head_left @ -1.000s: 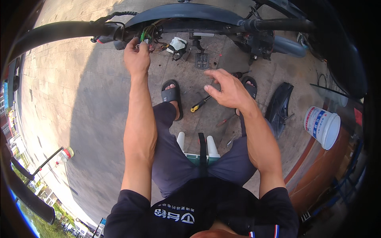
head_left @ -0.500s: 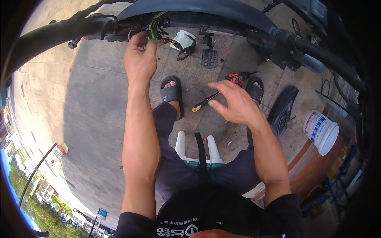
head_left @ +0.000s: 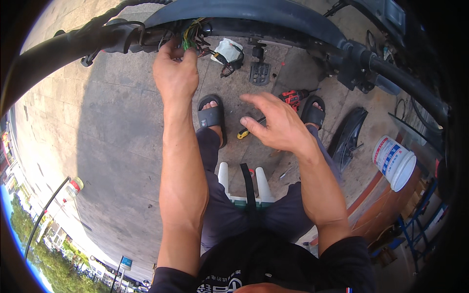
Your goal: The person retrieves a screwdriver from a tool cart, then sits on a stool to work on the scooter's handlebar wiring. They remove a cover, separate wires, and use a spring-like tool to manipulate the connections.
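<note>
the view comes from the left of two fisheye cameras worn side by side on the person's head, facing steeply down. it is close above the black shirt (head_left: 273,261), which fills the lower middle; the forearms (head_left: 183,166) lead away to the left hand (head_left: 176,73) and right hand (head_left: 277,122). farthest down lies the paving (head_left: 122,122), its lower left edge bowed by the lens before greenery (head_left: 41,256), while a vehicle frame (head_left: 244,12) arches across the top.

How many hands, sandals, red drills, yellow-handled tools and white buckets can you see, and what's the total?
Hands: 2 (left hand at the wires, right hand empty)
Sandals: 2
Red drill: 1
Yellow-handled tool: 1
White bucket: 1
Total: 7
</note>
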Demonstrator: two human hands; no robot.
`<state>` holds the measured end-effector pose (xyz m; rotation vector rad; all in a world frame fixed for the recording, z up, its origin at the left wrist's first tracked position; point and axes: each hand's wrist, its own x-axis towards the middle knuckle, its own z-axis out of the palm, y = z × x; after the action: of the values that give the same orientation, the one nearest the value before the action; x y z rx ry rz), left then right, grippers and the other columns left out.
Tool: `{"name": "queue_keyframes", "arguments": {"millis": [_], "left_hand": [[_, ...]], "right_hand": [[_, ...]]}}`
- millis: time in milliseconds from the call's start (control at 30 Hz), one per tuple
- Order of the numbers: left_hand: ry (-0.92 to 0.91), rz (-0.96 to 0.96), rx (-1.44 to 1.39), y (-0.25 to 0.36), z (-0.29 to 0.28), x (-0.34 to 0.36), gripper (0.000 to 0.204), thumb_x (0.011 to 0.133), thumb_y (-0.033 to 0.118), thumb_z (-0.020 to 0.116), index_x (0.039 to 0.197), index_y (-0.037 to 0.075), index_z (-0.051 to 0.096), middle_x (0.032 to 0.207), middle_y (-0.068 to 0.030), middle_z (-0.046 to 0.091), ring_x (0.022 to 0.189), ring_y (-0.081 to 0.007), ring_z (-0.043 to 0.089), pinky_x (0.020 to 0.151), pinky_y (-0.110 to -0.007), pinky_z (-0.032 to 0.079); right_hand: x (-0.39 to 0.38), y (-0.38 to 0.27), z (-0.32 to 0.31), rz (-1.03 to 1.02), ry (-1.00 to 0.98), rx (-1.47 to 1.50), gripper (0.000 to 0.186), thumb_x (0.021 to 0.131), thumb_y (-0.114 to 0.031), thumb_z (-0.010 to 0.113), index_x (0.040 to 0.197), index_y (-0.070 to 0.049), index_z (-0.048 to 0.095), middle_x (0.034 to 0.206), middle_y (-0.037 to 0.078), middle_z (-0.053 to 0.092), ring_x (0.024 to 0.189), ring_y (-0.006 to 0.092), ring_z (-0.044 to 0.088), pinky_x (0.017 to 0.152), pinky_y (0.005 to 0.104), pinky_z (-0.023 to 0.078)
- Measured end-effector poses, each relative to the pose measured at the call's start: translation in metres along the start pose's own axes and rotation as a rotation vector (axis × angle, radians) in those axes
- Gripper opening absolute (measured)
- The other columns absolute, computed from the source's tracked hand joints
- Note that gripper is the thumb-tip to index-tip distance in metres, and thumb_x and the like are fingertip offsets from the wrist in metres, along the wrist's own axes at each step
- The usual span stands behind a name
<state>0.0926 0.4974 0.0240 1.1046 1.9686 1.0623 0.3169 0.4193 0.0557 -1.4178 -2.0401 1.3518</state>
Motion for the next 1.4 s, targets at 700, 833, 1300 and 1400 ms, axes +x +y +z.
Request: {"name": "queue_keyframes", "arguments": {"millis": [700, 833, 1300, 1400], "left_hand": [[-0.15, -0.012, -0.18, 0.011, -0.012, -0.001, 0.058, 0.083, 0.011, 0.073, 0.133, -0.008, 0.05, 0.122, -0.019, 0.059, 0.105, -0.0263, 0.061, 0.091, -0.035, 0.05], [-0.024, 0.238, 0.31, 0.002, -0.001, -0.002, 0.067, 0.077, 0.015, 0.074, 0.136, -0.005, 0.049, 0.132, -0.0263, 0.05, 0.123, -0.0381, 0.05, 0.105, -0.043, 0.041], [0.137, -0.08, -0.311, -0.008, -0.012, 0.012, 0.038, 0.087, 0.008, 0.071, 0.12, -0.007, 0.061, 0.096, -0.012, 0.071, 0.081, -0.014, 0.065, 0.075, -0.027, 0.051], [0.101, -0.104, -0.416, -0.003, -0.016, 0.012, 0.034, 0.089, 0.005, 0.07, 0.118, -0.009, 0.06, 0.094, -0.0111, 0.07, 0.078, -0.0125, 0.064, 0.071, -0.025, 0.051]], "right_hand": [[0.117, 0.038, 0.075, 0.343, 0.33, 0.615, 0.043, 0.098, -0.013, 0.051, 0.14, -0.004, 0.053, 0.109, 0.013, 0.065, 0.079, 0.014, 0.066, 0.065, 0.0291, 0.053], [0.123, 0.051, 0.072, 0.33, 0.254, 0.528, 0.047, 0.097, -0.012, 0.049, 0.144, -0.005, 0.049, 0.109, 0.013, 0.064, 0.073, 0.0141, 0.065, 0.06, 0.029, 0.051], [0.122, 0.042, 0.047, 0.362, 0.265, 0.721, 0.04, 0.101, -0.014, 0.048, 0.14, -0.006, 0.052, 0.128, 0.01, 0.064, 0.075, 0.0117, 0.065, 0.06, 0.0262, 0.049], [0.125, 0.034, 0.047, 0.322, 0.242, 0.788, 0.038, 0.101, -0.015, 0.051, 0.138, -0.006, 0.053, 0.13, 0.009, 0.063, 0.076, 0.0125, 0.065, 0.061, 0.0261, 0.05]]}}
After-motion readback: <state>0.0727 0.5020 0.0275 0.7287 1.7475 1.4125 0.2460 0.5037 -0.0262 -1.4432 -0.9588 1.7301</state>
